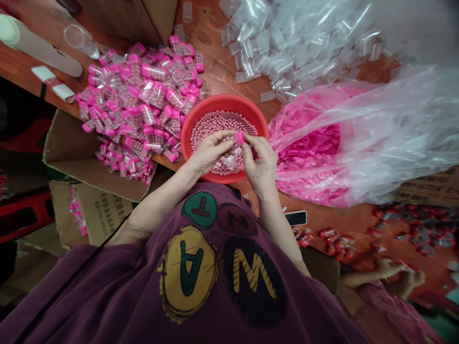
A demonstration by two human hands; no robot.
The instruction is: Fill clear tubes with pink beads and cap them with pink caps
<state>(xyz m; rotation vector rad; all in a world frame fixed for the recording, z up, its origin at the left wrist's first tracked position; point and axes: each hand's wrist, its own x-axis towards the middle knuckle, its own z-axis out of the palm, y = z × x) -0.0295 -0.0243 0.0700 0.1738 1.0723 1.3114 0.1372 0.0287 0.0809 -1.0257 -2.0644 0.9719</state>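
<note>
My left hand (210,152) is closed around a small clear tube of pink beads, mostly hidden by the fingers. On the tube's right end is a pink cap (239,138), pinched between the thumb and fingers of my right hand (261,165). Another bit of pink shows within the right fingers, too hidden to make out. Both hands are above a red basin (184,138) that holds many loose pink beads (224,119). To the left lies a large heap of filled, pink-capped tubes (139,100), part of it in a cardboard box (89,157).
Clear tubes (287,43) are heaped at the back. A clear plastic bag (387,138) of pink caps (311,148) lies on the right, near a phone (296,218). A bottle (39,45) stands far left. Another person's hands (401,274) work at lower right by red packets (337,243).
</note>
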